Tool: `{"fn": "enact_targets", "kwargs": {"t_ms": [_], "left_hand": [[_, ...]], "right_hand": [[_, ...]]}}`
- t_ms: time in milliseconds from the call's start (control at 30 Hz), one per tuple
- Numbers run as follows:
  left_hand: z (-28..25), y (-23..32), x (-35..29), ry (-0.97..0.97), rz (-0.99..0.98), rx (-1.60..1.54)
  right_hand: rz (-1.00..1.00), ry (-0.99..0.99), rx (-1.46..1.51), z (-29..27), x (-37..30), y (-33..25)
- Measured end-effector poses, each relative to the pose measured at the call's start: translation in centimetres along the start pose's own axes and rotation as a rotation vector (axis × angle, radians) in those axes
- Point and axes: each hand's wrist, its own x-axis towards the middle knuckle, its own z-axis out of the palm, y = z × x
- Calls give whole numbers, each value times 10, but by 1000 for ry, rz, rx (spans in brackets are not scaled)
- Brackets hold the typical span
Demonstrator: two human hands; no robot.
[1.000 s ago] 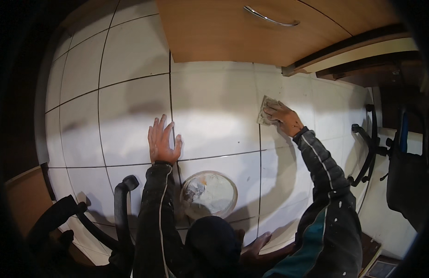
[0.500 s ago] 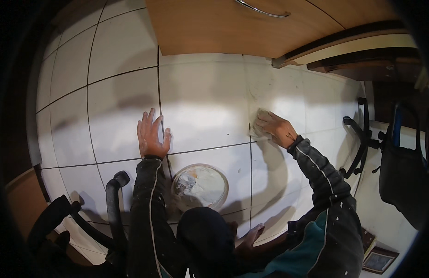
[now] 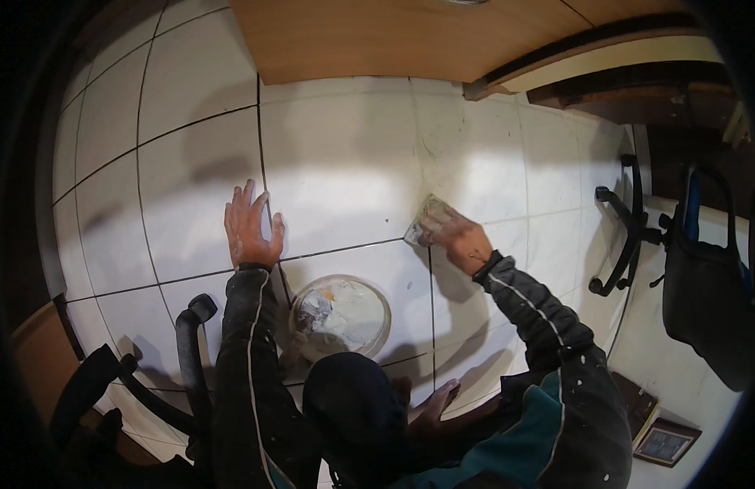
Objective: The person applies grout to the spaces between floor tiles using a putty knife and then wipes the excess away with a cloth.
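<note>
Rests left hand (image 3: 248, 231) splayed on floor tiles (image 3: 336, 187); well apart, grips grey-green pad (image 3: 424, 218), possibly a sponge, in right hand (image 3: 460, 240) atop dark joint (image 3: 432, 314), nearer the body than a second ago, exposing more pale joint (image 3: 419, 151).

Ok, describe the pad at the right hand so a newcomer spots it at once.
On the white tiled floor, below the light brown wooden panel in the picture, find the right hand. It partly covers a flat, greyish, mottled pad. Straight edges and corners set it apart from the round container of white material to its lower left.
</note>
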Motion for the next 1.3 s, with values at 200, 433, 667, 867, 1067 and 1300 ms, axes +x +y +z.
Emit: {"fn": "enact_targets", "kwargs": {"t_ms": [200,433,667,867,1067,1300], "left_hand": [[-1,-1,-2,0,-19,-13],[-3,-3,-3,2,-13,-12],[-2,-2,-2,29,7,-18],[-3,-5,-5,25,4,-15],[-1,-3,-3,-22,-25,-1],[0,0,-3,-20,-38,27]], "right_hand": [[36,-129,104,5,-52,-11],[170,334,-5,-66,95,57],[223,234,-62,-55,190,113],[173,90,30,-51,144,73],[92,-80,88,-10,8,-3],[272,-175,203,-27,-39,-37]]}}
